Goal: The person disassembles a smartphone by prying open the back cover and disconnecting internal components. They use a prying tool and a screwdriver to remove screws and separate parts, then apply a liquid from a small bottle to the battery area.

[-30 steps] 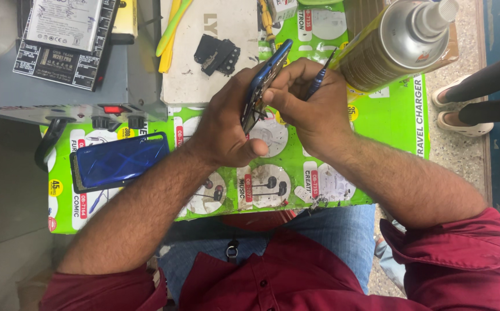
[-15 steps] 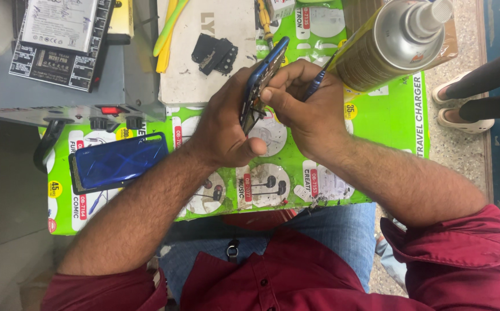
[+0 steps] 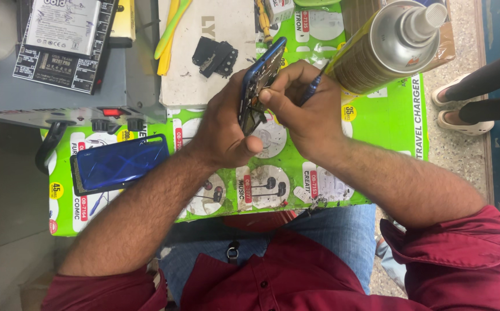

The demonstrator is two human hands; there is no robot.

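Phone [image 3: 260, 80] stands edge-up in left grip [image 3: 224, 129] — right grip [image 3: 302, 106] alongside.

Even, bright diffuse light is covering the bench; shadows are staying soft and short under the forearms. Mild glare is showing on the blue phone back cover [image 3: 118, 163] and the spray can [image 3: 389, 46]. Focus is holding sharp centrally, edges stretching slightly.
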